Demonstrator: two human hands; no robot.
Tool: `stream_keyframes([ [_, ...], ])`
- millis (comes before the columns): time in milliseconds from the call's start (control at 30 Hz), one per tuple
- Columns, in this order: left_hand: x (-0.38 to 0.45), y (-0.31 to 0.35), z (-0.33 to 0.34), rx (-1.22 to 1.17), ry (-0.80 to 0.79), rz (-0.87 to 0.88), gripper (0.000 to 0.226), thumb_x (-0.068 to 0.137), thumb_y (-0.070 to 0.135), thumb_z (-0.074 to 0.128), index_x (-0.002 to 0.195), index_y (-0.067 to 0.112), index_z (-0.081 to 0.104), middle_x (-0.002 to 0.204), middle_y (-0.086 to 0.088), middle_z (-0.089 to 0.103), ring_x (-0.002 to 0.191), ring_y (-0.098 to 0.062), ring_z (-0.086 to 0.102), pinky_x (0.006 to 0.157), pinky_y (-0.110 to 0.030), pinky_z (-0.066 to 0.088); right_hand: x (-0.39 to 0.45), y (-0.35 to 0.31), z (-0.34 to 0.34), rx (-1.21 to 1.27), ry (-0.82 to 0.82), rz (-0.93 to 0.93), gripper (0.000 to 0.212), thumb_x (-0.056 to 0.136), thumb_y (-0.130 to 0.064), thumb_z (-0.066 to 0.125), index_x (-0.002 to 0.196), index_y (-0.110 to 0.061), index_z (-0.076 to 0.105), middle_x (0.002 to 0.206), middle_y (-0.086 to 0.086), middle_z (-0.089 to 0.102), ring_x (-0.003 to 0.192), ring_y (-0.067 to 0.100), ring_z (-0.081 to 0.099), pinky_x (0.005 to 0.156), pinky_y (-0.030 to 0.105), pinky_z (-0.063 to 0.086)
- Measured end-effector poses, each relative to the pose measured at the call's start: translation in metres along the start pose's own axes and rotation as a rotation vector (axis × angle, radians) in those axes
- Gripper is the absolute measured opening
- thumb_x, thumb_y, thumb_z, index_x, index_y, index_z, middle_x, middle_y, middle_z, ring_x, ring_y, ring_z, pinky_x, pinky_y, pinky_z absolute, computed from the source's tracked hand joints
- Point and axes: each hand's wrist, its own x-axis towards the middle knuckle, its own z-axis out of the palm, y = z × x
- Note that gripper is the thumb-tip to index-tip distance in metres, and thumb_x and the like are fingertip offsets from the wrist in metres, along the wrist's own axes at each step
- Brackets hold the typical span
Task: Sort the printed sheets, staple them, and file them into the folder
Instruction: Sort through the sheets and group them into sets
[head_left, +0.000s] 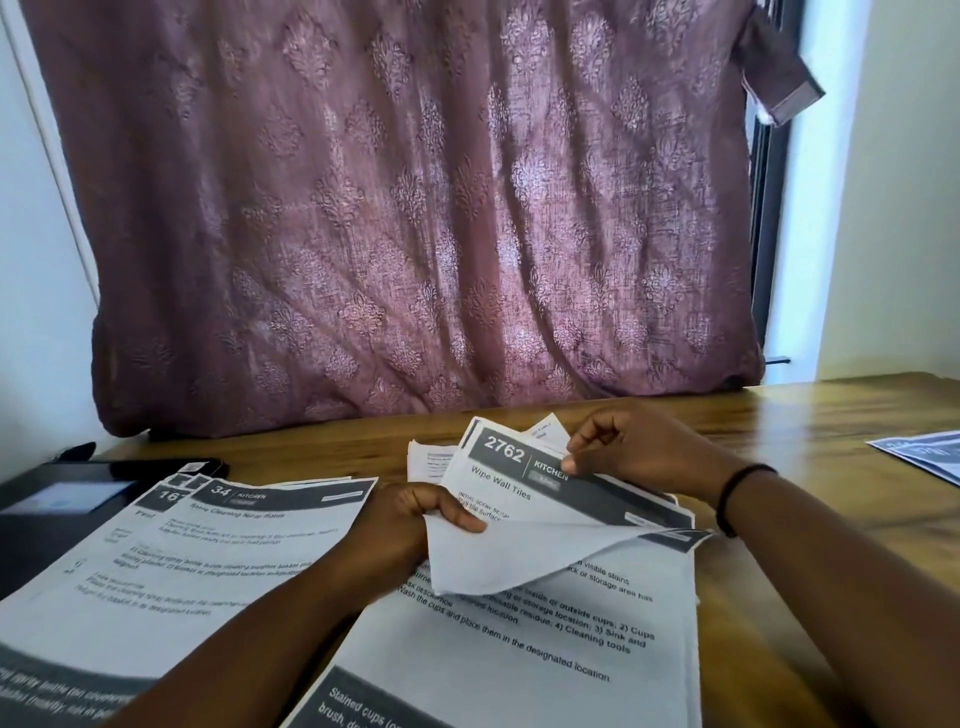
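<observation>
A printed sheet headed "2762 Kitchen" (511, 480) is folded over on itself above a stack of printed sheets (524, 649) in front of me. My left hand (421, 519) grips its lower folded edge. My right hand (623, 447) pinches its top edge near the dark header bar. A second pile of printed sheets (208, 551), with "34 Kitchen" on top, lies to the left. A black folder (47, 514) lies under that pile at the far left. No stapler can be made out.
The wooden table (810, 519) runs to the right, where more printed sheets (924, 452) lie at the edge of view. A mauve patterned curtain (415, 208) hangs right behind the table. Small loose papers (426, 460) sit behind the folded sheet.
</observation>
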Motion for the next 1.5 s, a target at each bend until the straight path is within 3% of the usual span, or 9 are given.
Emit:
stream_keyframes([
  [267,0.002,0.000,0.001,-0.013,-0.002,-0.008,0.039,0.078,-0.020,0.061,0.057,0.011,0.075,0.086,-0.006,0.076,0.075,-0.019,0.071,0.059,-0.031,0.056,0.003,-0.005,0.010,0.092,0.073,-0.045,0.019,0.069,-0.026,0.085,0.076,-0.019,0.068,0.066,-0.007,0.065,0.060,0.005,0.053,0.060,0.021,0.043],
  [433,0.001,-0.003,-0.001,-0.033,-0.052,0.043,0.027,0.068,-0.012,0.074,0.074,0.015,0.079,0.088,-0.005,0.076,0.083,-0.014,0.070,0.077,-0.024,0.055,0.001,-0.005,0.007,0.169,0.084,-0.074,0.006,0.077,-0.019,0.079,0.078,-0.019,0.073,0.074,0.001,0.073,0.064,0.009,0.058,0.066,0.026,0.046],
  [600,0.001,-0.001,0.000,-0.015,-0.016,0.039,0.040,0.072,-0.020,0.066,0.055,0.015,0.075,0.086,-0.004,0.076,0.085,-0.018,0.070,0.077,-0.031,0.057,-0.003,-0.009,-0.008,0.121,0.116,-0.159,0.006,0.077,-0.022,0.077,0.074,-0.024,0.072,0.082,-0.004,0.073,0.074,0.015,0.066,0.076,0.035,0.052],
  [800,0.000,0.000,0.001,0.025,0.047,0.084,0.038,0.073,-0.017,0.068,0.054,0.016,0.073,0.072,-0.001,0.072,0.071,-0.016,0.065,0.071,-0.029,0.053,-0.020,-0.017,-0.033,0.383,-0.518,-0.001,0.026,0.054,-0.026,0.091,0.072,-0.016,0.075,0.109,0.012,0.070,0.100,0.025,0.061,0.085,0.028,0.049],
  [900,0.000,-0.002,0.001,0.021,0.039,0.113,0.034,0.068,-0.020,0.071,0.070,0.009,0.056,0.066,0.001,0.067,0.065,-0.010,0.061,0.057,-0.018,0.050,-0.021,-0.018,-0.023,0.280,-0.641,0.033,0.012,0.062,-0.009,0.081,0.067,-0.018,0.075,0.103,0.002,0.073,0.111,0.023,0.061,0.089,0.025,0.049],
  [1000,0.004,-0.008,-0.003,-0.061,-0.003,0.129,0.050,0.058,-0.016,0.077,0.082,0.009,0.041,0.077,-0.004,0.069,0.075,-0.016,0.064,0.057,-0.022,0.051,-0.021,-0.018,-0.023,0.297,-0.641,0.041,0.015,0.068,-0.006,0.072,0.067,-0.020,0.074,0.094,-0.002,0.074,0.103,0.021,0.063,0.086,0.028,0.048],
  [1133,0.001,-0.005,-0.003,-0.052,-0.027,0.105,0.056,0.060,-0.008,0.081,0.107,0.008,0.055,0.102,-0.010,0.073,0.096,-0.027,0.069,0.078,-0.038,0.057,-0.020,-0.015,-0.025,0.415,-0.559,0.064,0.010,0.067,-0.014,0.077,0.075,-0.019,0.073,0.078,0.002,0.068,0.067,0.011,0.059,0.063,0.021,0.046],
  [1300,-0.003,-0.001,-0.001,-0.040,-0.015,0.109,0.040,0.072,-0.017,0.069,0.089,0.019,0.074,0.098,-0.010,0.075,0.090,-0.027,0.072,0.074,-0.037,0.057,-0.016,-0.012,-0.021,0.493,-0.367,0.073,0.027,0.080,-0.022,0.074,0.102,-0.006,0.071,0.105,0.020,0.071,0.077,0.021,0.069,0.070,0.030,0.057],
  [1500,-0.004,0.001,0.000,-0.006,-0.016,0.125,0.042,0.073,-0.014,0.070,0.090,0.024,0.074,0.098,-0.006,0.075,0.089,-0.024,0.072,0.072,-0.034,0.056,-0.012,-0.011,-0.015,0.479,-0.266,0.028,0.019,0.076,-0.028,0.072,0.089,-0.014,0.074,0.094,0.016,0.072,0.069,0.021,0.066,0.065,0.029,0.053],
])
